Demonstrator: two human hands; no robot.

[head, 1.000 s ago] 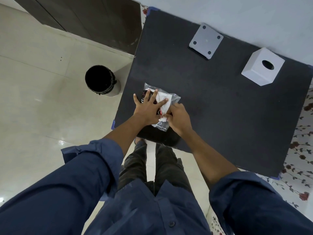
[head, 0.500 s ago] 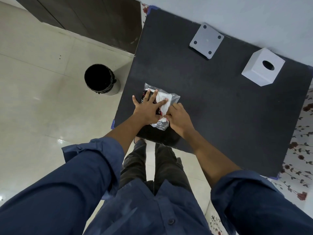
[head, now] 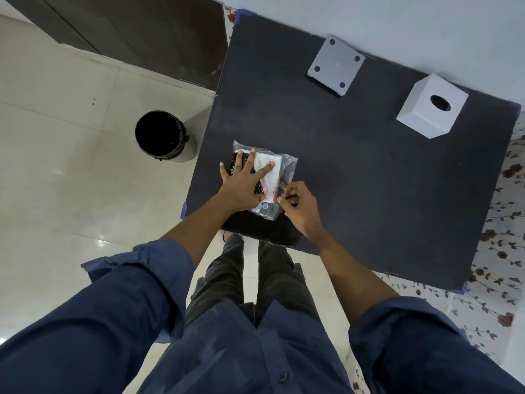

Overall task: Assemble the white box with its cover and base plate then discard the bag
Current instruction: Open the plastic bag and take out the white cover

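A clear plastic bag (head: pixel 279 169) with white and dark parts inside lies near the front left corner of the black table (head: pixel 355 166). My left hand (head: pixel 244 182) presses flat on the bag with fingers spread. My right hand (head: pixel 298 204) pinches the bag's near right edge between thumb and fingertips. A white box (head: pixel 431 109) with a round hole in its top stands at the back right. A flat grey plate (head: pixel 335 65) with a hole in each corner lies at the back middle.
A black round bin (head: pixel 160 135) stands on the tiled floor to the left of the table. A dark cabinet (head: pixel 142 32) runs along the far left. A white wall is behind the table, and flowered covering shows at the right.
My right hand has shifted right, off the bag's middle, and now pinches its near right edge. My left hand stays flat on the bag.
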